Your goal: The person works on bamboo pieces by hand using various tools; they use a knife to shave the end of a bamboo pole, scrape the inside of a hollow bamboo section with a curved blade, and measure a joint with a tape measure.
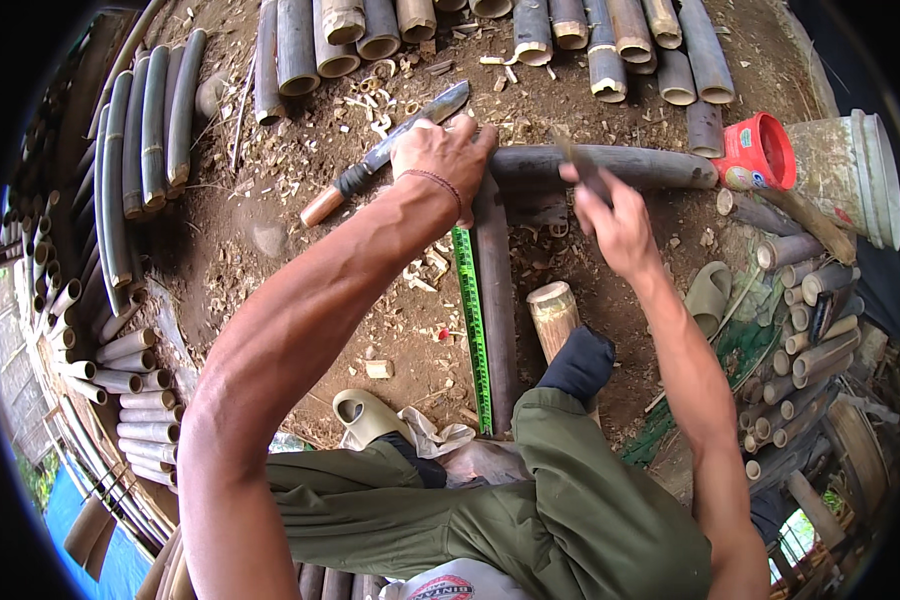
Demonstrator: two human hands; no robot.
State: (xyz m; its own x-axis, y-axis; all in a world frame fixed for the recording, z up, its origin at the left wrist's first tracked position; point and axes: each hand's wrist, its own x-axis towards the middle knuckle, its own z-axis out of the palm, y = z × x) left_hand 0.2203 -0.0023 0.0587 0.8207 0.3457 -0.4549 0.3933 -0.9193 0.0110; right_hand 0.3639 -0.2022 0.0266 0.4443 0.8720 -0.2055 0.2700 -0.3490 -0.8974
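My left hand [442,165] is closed over the left end of a dark bamboo pole [660,168] that lies crosswise in front of me. My right hand [615,218] grips a short, dark, blade-like tool [592,178], blurred by motion, over the pole's middle. A second bamboo piece [494,310] runs toward me from under the left hand. Along its left side lies a green measuring strip [476,340] with dark markings. A large knife [377,157] with a wooden handle rests on the ground, partly behind the left hand.
Cut bamboo tubes [297,50] line the far side; more are stacked [150,420] at left and right. A red container [755,150] and a grey bucket [850,175] stand at far right. A short bamboo block [553,310] is beside my knee. Chips litter the soil.
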